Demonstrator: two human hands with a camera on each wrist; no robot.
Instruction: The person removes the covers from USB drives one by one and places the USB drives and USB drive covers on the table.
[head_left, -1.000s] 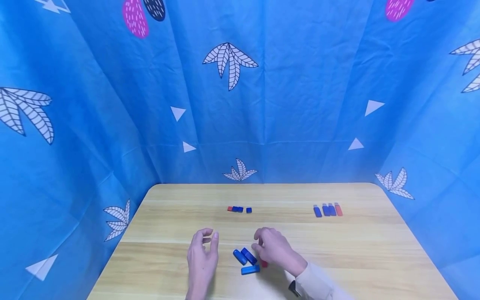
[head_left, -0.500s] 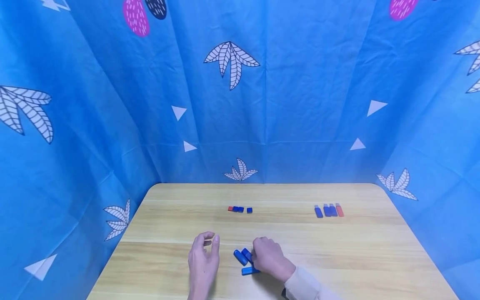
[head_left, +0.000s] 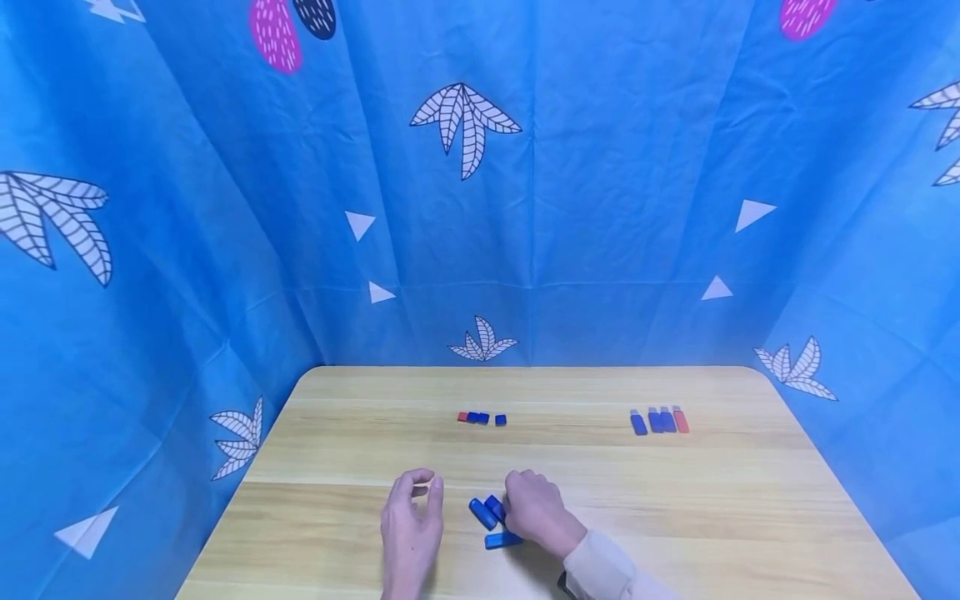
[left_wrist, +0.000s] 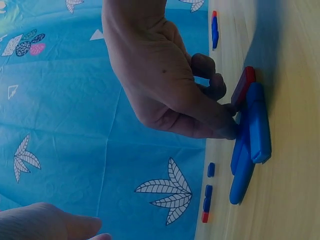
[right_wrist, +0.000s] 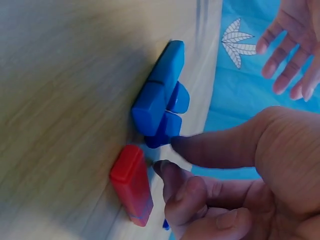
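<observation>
My left hand (head_left: 412, 529) hovers over the table with loosely curved fingers, holding nothing. My right hand (head_left: 536, 508) reaches down at a small group of USB sticks. In the right wrist view its thumb touches the end of a dark blue USB stick (right_wrist: 165, 131), and a gap shows between thumb and index finger. Another blue USB stick (head_left: 483, 514) lies alongside, and a lighter blue one (head_left: 502, 540) lies across in front. A red USB stick (right_wrist: 132, 185) rests near the curled fingers; in the head view the right hand hides it.
Farther back on the wooden table (head_left: 360, 454) stands a row of small caps, one red (head_left: 462, 417) and several blue (head_left: 483, 418). Uncapped USB sticks, blue (head_left: 638, 422) and red (head_left: 681, 420), lie at the back right. A blue patterned curtain (head_left: 600, 208) hangs behind.
My right hand has come down and left from above the red USB stick to the dark blue one, covering the red. My left hand stays almost in place.
</observation>
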